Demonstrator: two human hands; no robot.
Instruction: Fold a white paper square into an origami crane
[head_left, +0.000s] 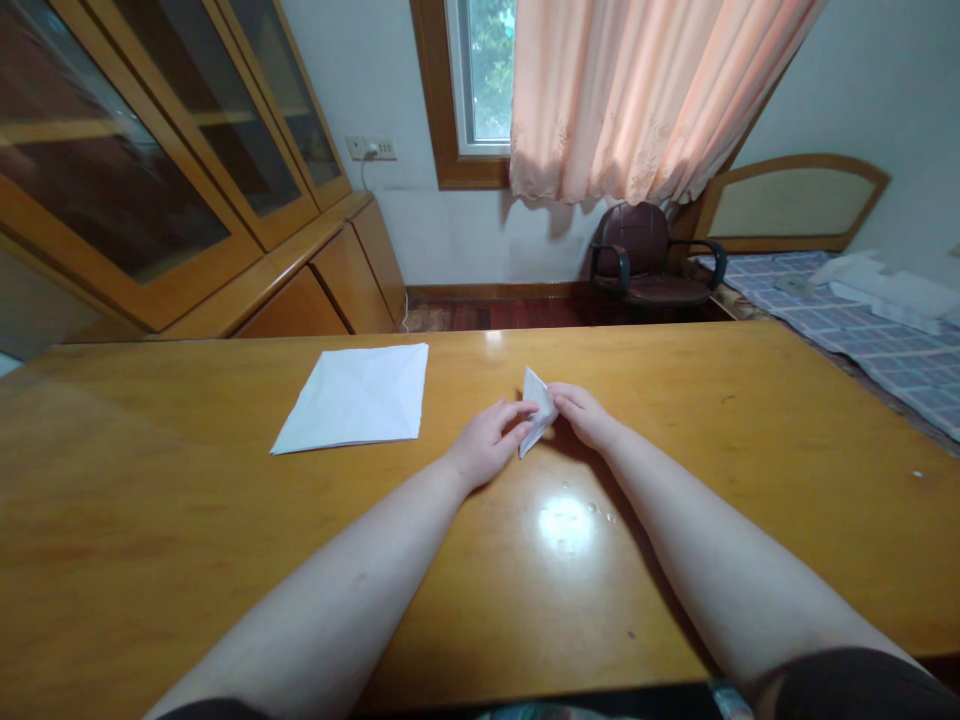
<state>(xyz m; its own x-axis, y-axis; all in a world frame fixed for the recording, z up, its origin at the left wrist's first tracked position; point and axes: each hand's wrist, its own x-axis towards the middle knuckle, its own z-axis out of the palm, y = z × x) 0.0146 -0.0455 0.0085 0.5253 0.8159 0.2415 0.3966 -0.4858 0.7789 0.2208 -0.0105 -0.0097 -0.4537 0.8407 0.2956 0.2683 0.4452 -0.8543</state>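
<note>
Folded white paper at the center of the wooden desk is clamped in the fingers of my right hand; my left hand touches it, grip uncertain. White sheet lies left; maroon office chair, far right.

Forearms, two: bare, extended forward, converging. Left hand: fingers lightly bent, pointing right. Right hand: fingers curled, pointing left.

Dark sleeves just peeking in here, forearms and hands bare beyond; at the bottom edge, patterned fabric, possibly clothing, mostly cut off!
</note>
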